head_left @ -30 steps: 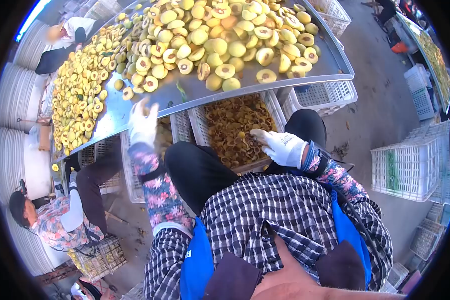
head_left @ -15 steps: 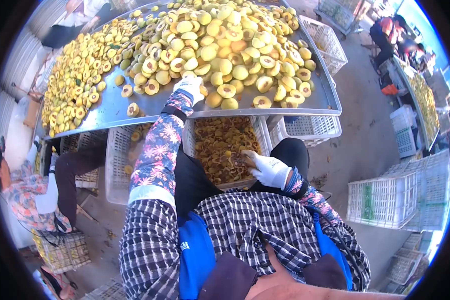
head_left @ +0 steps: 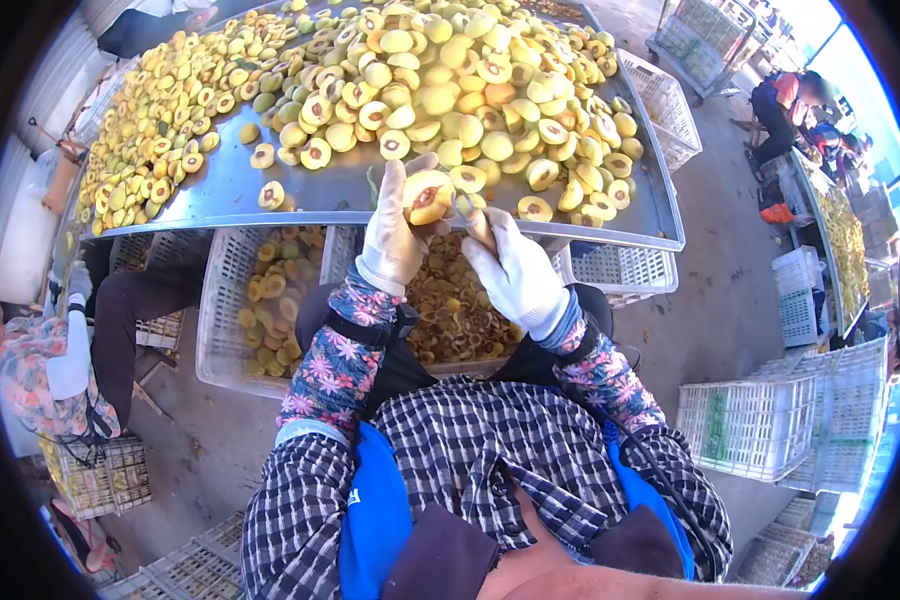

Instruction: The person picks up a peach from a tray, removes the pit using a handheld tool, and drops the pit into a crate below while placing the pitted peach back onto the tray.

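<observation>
My left hand (head_left: 398, 225), in a white glove, holds a halved yellow fruit (head_left: 429, 198) with its brown pit side facing up, above the table's front edge. Close on its right, my right hand (head_left: 518, 268), also gloved, grips a small tool with a wooden handle (head_left: 478, 226). The tool's metal tip is beside the fruit; whether they touch is unclear. Behind both hands, many halved fruits (head_left: 450, 75) are heaped on the metal table (head_left: 320, 217). Below the hands stands a crate of brown pits and scraps (head_left: 460, 335).
A crate of fruit halves (head_left: 275, 300) stands left of my legs. White crates (head_left: 620, 268) sit under the table's right side, others (head_left: 745, 425) further right. A co-worker (head_left: 60, 350) sits at the left; more people (head_left: 785, 110) are at another table, upper right.
My left hand has come back from the heap and now holds a fruit half. My right hand has risen from above the scrap crate with the tool to the fruit.
</observation>
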Demonstrator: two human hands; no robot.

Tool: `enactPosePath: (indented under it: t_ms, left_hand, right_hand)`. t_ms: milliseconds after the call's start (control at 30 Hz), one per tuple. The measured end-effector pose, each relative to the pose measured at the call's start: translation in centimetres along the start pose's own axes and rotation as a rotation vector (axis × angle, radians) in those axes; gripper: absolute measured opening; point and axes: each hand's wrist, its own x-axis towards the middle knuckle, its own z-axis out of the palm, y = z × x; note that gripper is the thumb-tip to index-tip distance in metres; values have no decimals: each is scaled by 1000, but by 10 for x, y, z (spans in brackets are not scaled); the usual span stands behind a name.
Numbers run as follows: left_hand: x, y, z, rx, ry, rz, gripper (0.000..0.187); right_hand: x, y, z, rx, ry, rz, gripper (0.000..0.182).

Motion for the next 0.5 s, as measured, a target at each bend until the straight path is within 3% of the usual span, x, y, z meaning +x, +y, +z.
enactPosePath:
  t_ms: [67,300,367,467,500]
  left_hand:
    - [0,-6,-2,-4,17,19,60]
    - [-6,-17,15,30,25,162,59]
    - [-5,-22,15,24,47,169,58]
    - [-7,-23,14,63,93,209,55]
    - [-5,-20,6,153,2,180,51]
  right_hand:
    - [5,-3,3,-103,27,14,32]
    - [-4,6,23,-149,24,-4,31]
    - [-9,11,27,-153,64,-224,33]
    - [-8,11,24,-24,-32,-33,34]
    - [-8,13,23,-21,-33,-32,34]
